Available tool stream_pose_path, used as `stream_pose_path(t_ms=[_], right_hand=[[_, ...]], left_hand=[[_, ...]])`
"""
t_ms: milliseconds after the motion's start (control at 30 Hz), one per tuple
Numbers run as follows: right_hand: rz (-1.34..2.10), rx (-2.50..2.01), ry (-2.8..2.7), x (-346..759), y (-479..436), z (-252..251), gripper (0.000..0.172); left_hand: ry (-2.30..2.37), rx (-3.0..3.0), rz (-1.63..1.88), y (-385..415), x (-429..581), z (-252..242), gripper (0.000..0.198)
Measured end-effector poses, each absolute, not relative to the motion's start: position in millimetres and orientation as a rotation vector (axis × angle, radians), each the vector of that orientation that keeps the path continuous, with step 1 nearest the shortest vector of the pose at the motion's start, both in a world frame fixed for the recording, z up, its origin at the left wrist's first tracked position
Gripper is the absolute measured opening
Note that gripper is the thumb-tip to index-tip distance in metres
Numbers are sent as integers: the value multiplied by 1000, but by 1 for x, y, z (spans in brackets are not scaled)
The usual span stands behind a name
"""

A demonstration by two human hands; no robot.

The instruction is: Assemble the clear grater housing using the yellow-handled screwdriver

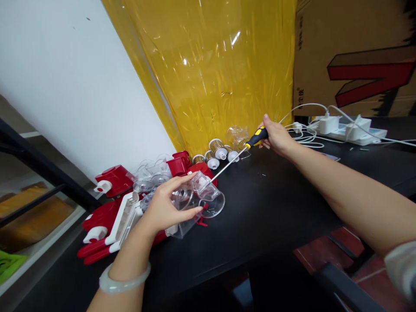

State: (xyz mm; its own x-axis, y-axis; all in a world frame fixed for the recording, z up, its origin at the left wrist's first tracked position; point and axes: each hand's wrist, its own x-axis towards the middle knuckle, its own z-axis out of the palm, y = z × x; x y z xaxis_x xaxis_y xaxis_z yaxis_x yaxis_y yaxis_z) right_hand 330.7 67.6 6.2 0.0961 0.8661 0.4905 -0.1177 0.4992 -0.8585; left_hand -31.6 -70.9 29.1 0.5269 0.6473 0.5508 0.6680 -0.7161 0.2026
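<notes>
My right hand [277,138] is wrapped round the black and yellow handle of a screwdriver [258,136]. Its long shaft slants down to the left, the tip reaching a clear plastic housing [208,188]. On the near side, my left hand [167,206] grips this housing between thumb and forefinger; the other fingers are partly hidden. A small red piece shows through the clear plastic by the thumb. Behind and beside the left hand lie red plastic bodies [117,180], red cups [178,164] and more clear parts [151,173].
Several grater drums [217,148] with white ends stand at the back of the black table [260,208]. White-and-red handles [121,221] lie at the left. A power strip [360,132] with white chargers and cables sits at the right, before a cardboard box [325,39].
</notes>
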Motion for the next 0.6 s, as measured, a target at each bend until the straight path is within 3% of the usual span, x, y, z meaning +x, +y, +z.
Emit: stream_pose_path(t_ms=[200,600], right_hand=[[752,-830,-1273,332,68,6,67],[768,-753,-1187,327,70,7,61]], left_hand=[[-1147,-2747,-935,-72,-30,29,71],[-1155,-2766,-952,-72,-30,28,71]])
